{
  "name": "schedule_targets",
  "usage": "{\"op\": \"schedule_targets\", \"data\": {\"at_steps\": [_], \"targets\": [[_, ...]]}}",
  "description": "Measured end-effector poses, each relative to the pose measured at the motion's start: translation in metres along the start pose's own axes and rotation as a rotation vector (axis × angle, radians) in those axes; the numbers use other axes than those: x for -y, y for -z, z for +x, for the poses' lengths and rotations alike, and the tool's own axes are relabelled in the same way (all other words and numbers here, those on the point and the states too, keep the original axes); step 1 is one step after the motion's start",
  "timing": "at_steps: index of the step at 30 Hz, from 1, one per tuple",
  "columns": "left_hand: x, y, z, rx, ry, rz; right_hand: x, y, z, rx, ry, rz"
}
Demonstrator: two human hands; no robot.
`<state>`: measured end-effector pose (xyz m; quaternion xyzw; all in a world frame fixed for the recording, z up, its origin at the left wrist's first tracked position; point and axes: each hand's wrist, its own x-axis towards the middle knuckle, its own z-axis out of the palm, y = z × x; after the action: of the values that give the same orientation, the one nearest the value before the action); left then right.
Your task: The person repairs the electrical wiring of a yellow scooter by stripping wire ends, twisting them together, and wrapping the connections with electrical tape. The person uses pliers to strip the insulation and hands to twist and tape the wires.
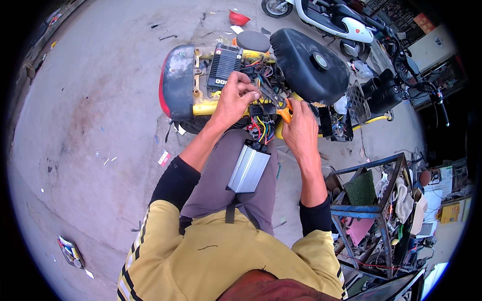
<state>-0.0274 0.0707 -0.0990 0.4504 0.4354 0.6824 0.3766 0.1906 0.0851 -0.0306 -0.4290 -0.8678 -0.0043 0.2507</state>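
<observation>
My right hand (pixel 301 128) is closed round the orange handles of a pair of pliers (pixel 285 111), whose dark jaws point up and left into the wiring. Close by their tips, my left hand (pixel 237 99) is pinched, thumb against fingers; what lies in the pinch is too small to make out. Both hands are over the opened yellow frame (pixel 206 108) of an electric scooter. Coloured wires (pixel 262 129) run down from it to a silver finned controller box (pixel 248 168) lying on my lap. A black finned box (pixel 224 65) sits in the frame beyond my left hand.
A black seat (pixel 310 65) stands tipped up on the frame, and a dark rear cover (pixel 178 80) is at its left end. At right is a blue metal rack (pixel 356 208) full of scrap. A white scooter (pixel 336 22) and a red bowl-shaped thing (pixel 238 18) are farther off.
</observation>
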Motion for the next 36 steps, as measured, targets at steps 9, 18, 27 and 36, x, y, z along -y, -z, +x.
{"op": "schedule_targets", "data": {"at_steps": [9, 18, 27, 36], "targets": [[0.008, 0.001, 0.002, 0.002, -0.015, -0.02, -0.005, -0.007, -0.005, 0.017, 0.039, -0.033], [0.011, -0.001, 0.003, -0.003, -0.023, -0.03, -0.008, -0.009, -0.005, 0.014, 0.036, -0.038], [0.004, -0.002, 0.003, 0.004, -0.018, 0.022, -0.007, -0.007, -0.002, 0.059, -0.001, -0.095], [0.004, -0.002, 0.004, 0.035, -0.054, 0.058, -0.002, -0.01, -0.006, -0.001, -0.016, -0.143]]}}
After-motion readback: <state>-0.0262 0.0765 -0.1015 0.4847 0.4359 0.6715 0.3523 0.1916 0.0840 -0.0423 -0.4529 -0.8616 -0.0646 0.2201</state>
